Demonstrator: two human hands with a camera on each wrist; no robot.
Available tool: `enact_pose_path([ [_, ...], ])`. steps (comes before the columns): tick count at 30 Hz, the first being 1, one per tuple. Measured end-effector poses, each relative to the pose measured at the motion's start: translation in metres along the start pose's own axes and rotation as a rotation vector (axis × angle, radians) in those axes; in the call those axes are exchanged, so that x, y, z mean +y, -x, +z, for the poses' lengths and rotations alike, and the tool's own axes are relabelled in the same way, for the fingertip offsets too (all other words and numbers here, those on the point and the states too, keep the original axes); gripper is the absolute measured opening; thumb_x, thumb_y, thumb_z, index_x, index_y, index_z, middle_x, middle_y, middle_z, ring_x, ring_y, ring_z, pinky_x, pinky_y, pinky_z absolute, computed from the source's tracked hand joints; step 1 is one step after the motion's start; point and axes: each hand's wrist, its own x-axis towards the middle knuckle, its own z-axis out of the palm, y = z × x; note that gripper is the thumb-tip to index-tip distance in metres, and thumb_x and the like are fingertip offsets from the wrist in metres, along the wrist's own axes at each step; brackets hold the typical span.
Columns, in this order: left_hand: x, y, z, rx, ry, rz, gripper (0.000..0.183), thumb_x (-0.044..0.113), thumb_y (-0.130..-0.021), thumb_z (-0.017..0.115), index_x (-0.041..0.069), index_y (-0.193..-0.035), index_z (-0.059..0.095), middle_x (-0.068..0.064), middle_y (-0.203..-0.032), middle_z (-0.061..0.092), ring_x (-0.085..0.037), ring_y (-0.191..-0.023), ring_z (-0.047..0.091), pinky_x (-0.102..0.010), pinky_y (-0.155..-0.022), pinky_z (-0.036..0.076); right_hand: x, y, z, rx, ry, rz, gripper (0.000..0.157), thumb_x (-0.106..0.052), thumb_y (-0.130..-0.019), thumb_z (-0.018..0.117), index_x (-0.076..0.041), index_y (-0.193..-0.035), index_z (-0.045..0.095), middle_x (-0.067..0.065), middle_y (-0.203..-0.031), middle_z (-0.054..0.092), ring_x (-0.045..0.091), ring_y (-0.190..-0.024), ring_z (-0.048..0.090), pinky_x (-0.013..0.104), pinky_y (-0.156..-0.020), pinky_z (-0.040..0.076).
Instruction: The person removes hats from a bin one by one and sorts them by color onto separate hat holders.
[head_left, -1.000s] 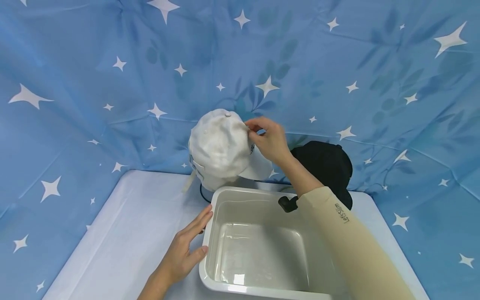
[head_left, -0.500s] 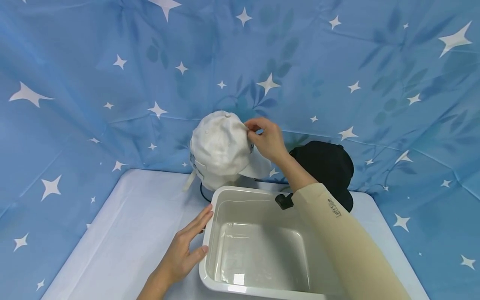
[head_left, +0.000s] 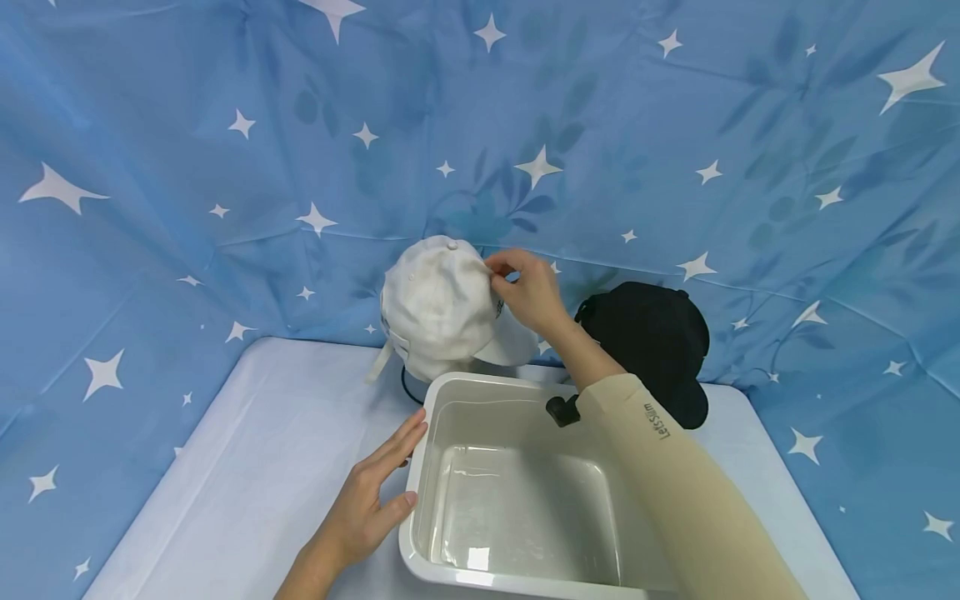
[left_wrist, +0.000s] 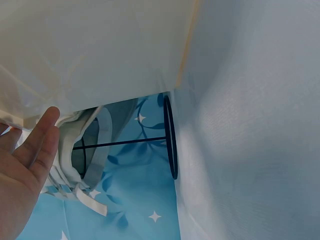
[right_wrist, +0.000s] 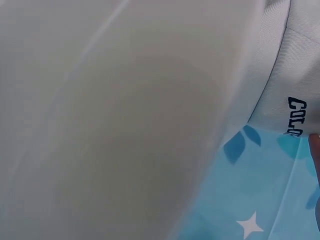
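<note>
A white baseball cap [head_left: 435, 300] is perched on a stand behind the basin, its brim to the right. My right hand [head_left: 532, 292] pinches the front of the cap's crown between thumb and fingers. In the right wrist view, dark lettering shows on the cap [right_wrist: 310, 75], and only a sliver of the hand enters at the right edge. My left hand [head_left: 367, 500] rests straight fingers on the left rim of a white plastic basin [head_left: 417, 500]. The left wrist view shows the stand's black wire post and ring base [left_wrist: 171, 137] below the cap [left_wrist: 67, 150].
A black baseball cap [head_left: 648, 342] sits at the back right, partly behind my right forearm. White cloth covers the table [head_left: 262, 467]. A blue star-printed curtain [head_left: 225, 167] hangs close behind the caps. A small black object [head_left: 562, 410] is under my right forearm.
My right hand and the white cap have come down slightly. The black object under my right forearm has shifted a little left. My left hand stays on the basin rim.
</note>
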Motion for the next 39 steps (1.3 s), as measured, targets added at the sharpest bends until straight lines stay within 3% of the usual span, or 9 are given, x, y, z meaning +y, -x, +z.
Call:
enact_pose_path([
  [14,0.001,-0.001,0.001,0.002,0.0,-0.007,0.074,0.009,-0.086,0.057,0.005,-0.159,0.045,-0.013,-0.167,0.037,-0.021,-0.149,0.044,-0.043,-0.092,0.056,0.011,0.01,0.008,-0.01,0.029,-0.041,0.023,0.003,-0.095,0.066,-0.001,-0.116,0.076,0.014,-0.107,0.074,0.028,-0.097,0.07,0.04,-0.079,0.059],
  [39,0.001,0.0,0.0,0.005,-0.008,-0.011,0.074,0.008,-0.086,0.058,0.005,-0.159,0.045,-0.012,-0.167,0.037,-0.021,-0.149,0.044,-0.04,-0.092,0.056,0.019,0.024,0.007,-0.082,0.028,0.014,0.023,0.0,-0.097,0.066,0.0,-0.118,0.076,0.015,-0.108,0.075,0.028,-0.099,0.07,0.042,-0.083,0.059],
])
